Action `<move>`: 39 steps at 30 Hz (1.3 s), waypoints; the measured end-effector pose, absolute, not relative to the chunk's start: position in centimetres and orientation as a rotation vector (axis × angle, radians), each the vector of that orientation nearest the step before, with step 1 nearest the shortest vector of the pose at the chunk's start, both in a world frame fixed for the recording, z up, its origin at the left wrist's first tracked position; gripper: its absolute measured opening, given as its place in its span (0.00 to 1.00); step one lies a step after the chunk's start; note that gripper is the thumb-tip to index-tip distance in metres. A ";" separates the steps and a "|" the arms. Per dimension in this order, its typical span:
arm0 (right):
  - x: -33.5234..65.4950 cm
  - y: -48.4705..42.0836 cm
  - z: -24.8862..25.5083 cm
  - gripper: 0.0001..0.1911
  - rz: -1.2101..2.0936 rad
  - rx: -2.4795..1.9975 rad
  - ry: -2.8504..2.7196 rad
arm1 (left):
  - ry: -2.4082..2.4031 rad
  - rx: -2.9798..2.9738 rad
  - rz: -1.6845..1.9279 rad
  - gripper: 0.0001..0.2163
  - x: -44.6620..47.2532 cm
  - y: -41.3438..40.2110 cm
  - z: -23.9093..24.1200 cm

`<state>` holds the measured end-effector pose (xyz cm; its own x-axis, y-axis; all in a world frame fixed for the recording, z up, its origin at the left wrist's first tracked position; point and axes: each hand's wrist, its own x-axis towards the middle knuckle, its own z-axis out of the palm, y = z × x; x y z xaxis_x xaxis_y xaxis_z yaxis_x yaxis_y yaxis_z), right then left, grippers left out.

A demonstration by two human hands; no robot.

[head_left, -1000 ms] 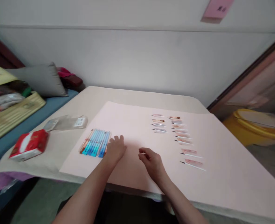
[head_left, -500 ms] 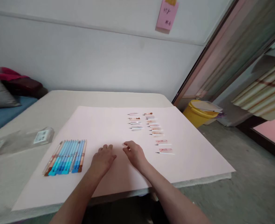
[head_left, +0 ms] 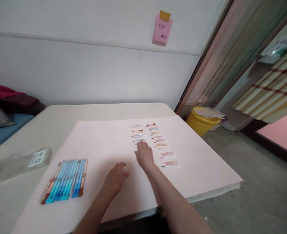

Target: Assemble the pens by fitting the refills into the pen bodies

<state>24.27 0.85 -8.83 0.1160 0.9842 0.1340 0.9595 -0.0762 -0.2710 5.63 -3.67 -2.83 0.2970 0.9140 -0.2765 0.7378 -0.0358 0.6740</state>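
I see right hand (head_left: 144,155) flat, holding nothing, fingertips by the refills (head_left: 159,140), far right on the sheet (head_left: 104,146) | left hand (head_left: 115,178) flat, empty, near middle | pens (head_left: 65,180) near left

Two hands (head_left: 115,178) (head_left: 144,156), one pen row (head_left: 65,178), two refill columns (head_left: 137,135) (head_left: 158,140)

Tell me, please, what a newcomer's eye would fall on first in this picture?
First, the large pink sheet covering the table, with a tight row of blue pens at its near left. Next, two neat columns of small pointed pieces at the far middle, where the right hand lies flat with its fingertips at the left column's near end; the left hand rests open on the sheet nearby. A pink note hangs on the wall above.
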 end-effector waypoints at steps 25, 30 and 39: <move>21.1 -1.0 -4.3 0.09 0.397 -1.894 -2.189 | 1.118 0.585 0.871 0.16 7.1 -2.8 -4.4; 18.6 -2.1 -4.3 0.11 0.523 -1.584 -2.192 | 1.074 0.441 1.086 0.07 6.7 -2.5 -4.4; 24.6 1.1 -6.3 0.18 0.191 -2.038 -1.778 | 1.172 0.328 1.081 0.03 5.9 -2.2 -3.9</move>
<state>24.56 1.11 -6.26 0.1699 0.9703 0.1722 0.9116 -0.0883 -0.4015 5.86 -2.21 -3.92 -0.0142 0.8161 -0.5777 -0.5094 0.4912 0.7065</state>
